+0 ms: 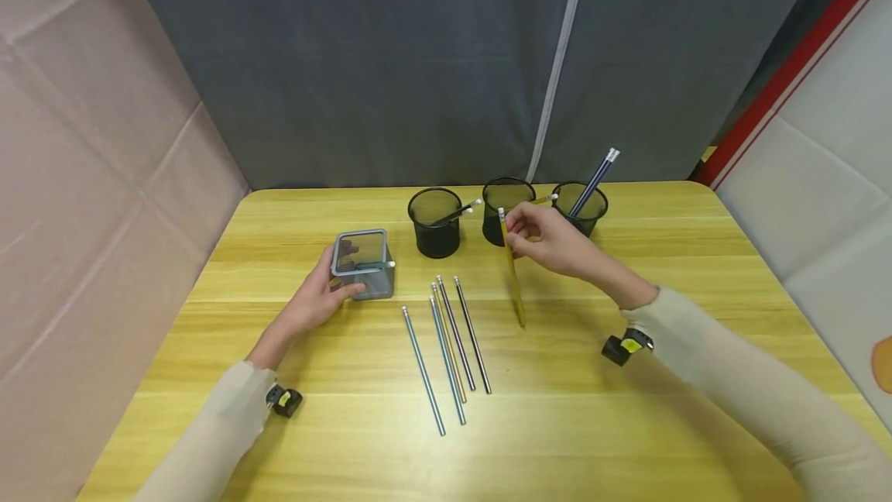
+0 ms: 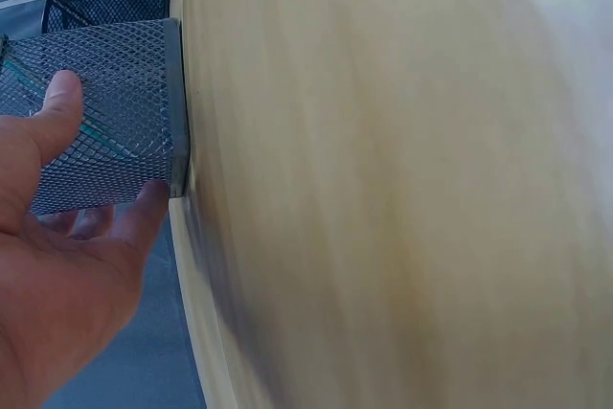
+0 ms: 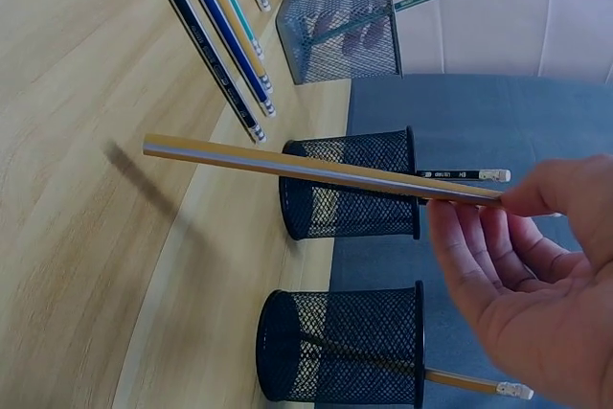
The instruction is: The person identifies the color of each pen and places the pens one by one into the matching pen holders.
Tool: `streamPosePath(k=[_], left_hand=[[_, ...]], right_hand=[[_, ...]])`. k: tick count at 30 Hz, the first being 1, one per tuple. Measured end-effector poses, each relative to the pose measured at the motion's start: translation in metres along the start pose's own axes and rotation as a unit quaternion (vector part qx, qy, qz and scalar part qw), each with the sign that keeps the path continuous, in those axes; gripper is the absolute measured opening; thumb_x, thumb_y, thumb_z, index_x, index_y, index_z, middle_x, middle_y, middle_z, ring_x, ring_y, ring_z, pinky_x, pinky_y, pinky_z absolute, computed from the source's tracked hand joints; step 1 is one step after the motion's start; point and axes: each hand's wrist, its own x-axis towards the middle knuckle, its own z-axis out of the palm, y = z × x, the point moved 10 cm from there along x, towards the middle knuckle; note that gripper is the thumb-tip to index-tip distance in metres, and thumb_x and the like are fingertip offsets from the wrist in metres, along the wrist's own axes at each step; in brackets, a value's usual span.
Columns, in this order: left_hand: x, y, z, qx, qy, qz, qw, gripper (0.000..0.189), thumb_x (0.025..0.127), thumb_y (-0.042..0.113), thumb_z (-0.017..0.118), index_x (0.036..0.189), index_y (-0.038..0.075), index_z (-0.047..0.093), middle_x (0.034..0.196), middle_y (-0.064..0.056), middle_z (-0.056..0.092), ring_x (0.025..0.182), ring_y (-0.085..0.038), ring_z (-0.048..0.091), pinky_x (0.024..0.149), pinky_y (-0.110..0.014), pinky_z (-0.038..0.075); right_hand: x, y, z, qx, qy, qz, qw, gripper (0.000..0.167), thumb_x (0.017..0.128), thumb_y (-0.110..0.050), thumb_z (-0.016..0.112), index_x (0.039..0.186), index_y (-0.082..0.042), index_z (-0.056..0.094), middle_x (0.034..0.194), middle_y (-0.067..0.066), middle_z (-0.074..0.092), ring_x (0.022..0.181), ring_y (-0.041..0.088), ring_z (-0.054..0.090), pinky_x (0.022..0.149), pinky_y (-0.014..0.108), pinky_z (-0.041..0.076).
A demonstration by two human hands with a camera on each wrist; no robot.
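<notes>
My left hand (image 1: 317,300) grips a square grey mesh pencil holder (image 1: 375,285), thumb and fingers on opposite sides. A green pencil (image 3: 417,1) leans inside it. With thumb and fingertips, my right hand (image 1: 557,242) pinches a yellow pencil (image 1: 516,289) near its eraser end; its other end slants down over the table, apart from it in the right wrist view. Behind it stand three round black mesh cups: the left cup (image 1: 437,240) has black pencils, the middle cup (image 3: 340,347) a yellow pencil, the right cup (image 1: 591,225) dark blue pencils (image 1: 592,183).
Several pencils lie side by side between the hands: two teal ones, including the leftmost teal pencil (image 1: 423,370), a yellow pencil, a dark blue one and a black pencil (image 1: 473,338). A grey curtain (image 1: 348,84) hangs behind the wooden table (image 1: 557,424).
</notes>
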Motion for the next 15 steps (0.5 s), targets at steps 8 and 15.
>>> streamPosePath(k=[8,15], left_hand=[[0.0,0.0,-0.002,0.002,-0.002,0.001,1.0,0.078,0.099,0.003,0.066,0.159,0.004,0.016,0.157,-0.025,0.032,0.143,-0.047,0.03,0.112,-0.061,0.032],[-0.001,-0.001,-0.002,0.0,-0.003,-0.001,1.0,0.079,0.099,0.004,0.066,0.16,0.005,0.015,0.157,-0.025,0.032,0.143,-0.046,0.03,0.112,-0.061,0.031]], right_hand=[[0.001,-0.003,-0.006,-0.013,0.017,-0.009,0.9997,0.01,0.102,0.001,0.059,0.109,0.006,0.056,0.1,0.017,0.061,0.088,0.027,0.064,0.076,0.032,0.059],[0.004,-0.009,-0.015,-0.023,0.042,-0.028,0.9985,0.009,0.102,0.003,0.058,0.11,0.007,0.057,0.102,0.018,0.063,0.09,0.028,0.064,0.075,0.029,0.056]])
